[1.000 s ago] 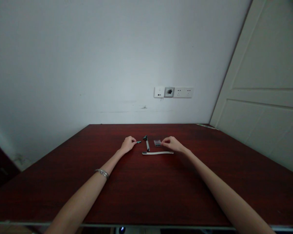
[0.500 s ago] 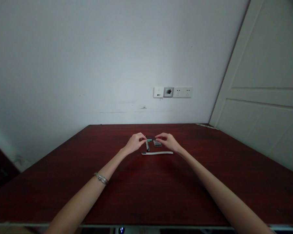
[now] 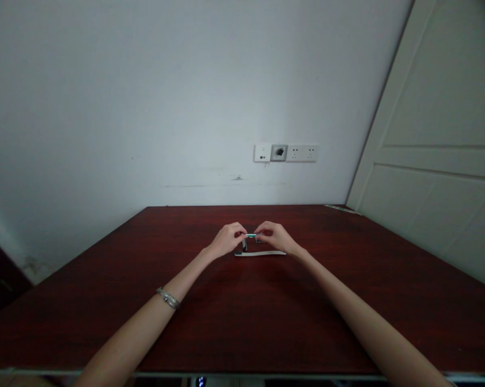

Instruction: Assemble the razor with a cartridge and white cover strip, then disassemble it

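Observation:
Both hands meet over the middle of the table (image 3: 242,312). My left hand (image 3: 227,239) pinches the left end of a small, thin green stick-like piece (image 3: 251,235). At its right end, my right hand (image 3: 276,237) closes its thumb and fingertips on the same piece. Just below the left fingers lies a short dark-and-white narrow object (image 3: 244,245), its upper part covered. A small grey flat packet (image 3: 260,241) is mostly hidden behind the right fingers. Nearer to me rests a long white strip (image 3: 262,253) with a dark left end. The green piece's exact kind is too small to make out.
A white wall with sockets (image 3: 302,153) rises behind the table. At the right stands a pale panelled door (image 3: 439,145). A thin strip (image 3: 342,209) lies at the table's far right corner. A bracelet (image 3: 168,298) circles my left forearm.
My left hand has shifted slightly right and nearer with the green piece. My right hand has moved left a little and taken hold of its other end, covering more of the packet.

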Motion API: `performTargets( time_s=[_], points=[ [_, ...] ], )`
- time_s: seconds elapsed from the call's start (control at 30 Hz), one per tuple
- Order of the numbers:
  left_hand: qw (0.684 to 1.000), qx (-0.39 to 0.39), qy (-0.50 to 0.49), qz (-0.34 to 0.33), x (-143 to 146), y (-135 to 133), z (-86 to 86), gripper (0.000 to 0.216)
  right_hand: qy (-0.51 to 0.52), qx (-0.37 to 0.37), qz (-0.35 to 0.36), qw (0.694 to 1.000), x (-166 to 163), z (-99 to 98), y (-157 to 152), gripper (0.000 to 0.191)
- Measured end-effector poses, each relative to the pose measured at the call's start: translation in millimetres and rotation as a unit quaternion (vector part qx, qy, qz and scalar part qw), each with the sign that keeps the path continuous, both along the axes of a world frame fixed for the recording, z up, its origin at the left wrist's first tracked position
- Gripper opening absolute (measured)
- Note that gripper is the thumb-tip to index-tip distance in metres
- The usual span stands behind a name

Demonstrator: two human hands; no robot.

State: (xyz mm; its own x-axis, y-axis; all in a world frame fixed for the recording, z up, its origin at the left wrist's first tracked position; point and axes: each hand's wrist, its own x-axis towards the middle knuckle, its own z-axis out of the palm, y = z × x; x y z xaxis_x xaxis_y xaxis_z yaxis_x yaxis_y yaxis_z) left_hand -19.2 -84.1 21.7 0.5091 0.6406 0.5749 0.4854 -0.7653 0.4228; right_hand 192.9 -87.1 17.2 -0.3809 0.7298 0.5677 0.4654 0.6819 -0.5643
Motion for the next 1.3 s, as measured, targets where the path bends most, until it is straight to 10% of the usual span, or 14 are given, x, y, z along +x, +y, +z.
performTargets(
  time_s=[0.57, 1.07, 1.3],
  points=[
    [0.955, -0.284, -0.082, -0.019, -1, 5, 11.9, 0.03, -0.015, -0.041, 0.031, 0.999, -7, 7.6, -9, 0.018],
    [0.957, -0.287, -0.037, -0.026, 3, 1, 3.6, 0.029, -0.065, -0.016, 0.056, 0.996, -11, 10.2, -12, 0.02],
    [0.923, -0.314, -0.224, -0.009, 11, -3, 1.8, 0.023, -0.002, 0.03, 0.001, 1.0, -5, 14.9, -12, 0.02]
  ],
)
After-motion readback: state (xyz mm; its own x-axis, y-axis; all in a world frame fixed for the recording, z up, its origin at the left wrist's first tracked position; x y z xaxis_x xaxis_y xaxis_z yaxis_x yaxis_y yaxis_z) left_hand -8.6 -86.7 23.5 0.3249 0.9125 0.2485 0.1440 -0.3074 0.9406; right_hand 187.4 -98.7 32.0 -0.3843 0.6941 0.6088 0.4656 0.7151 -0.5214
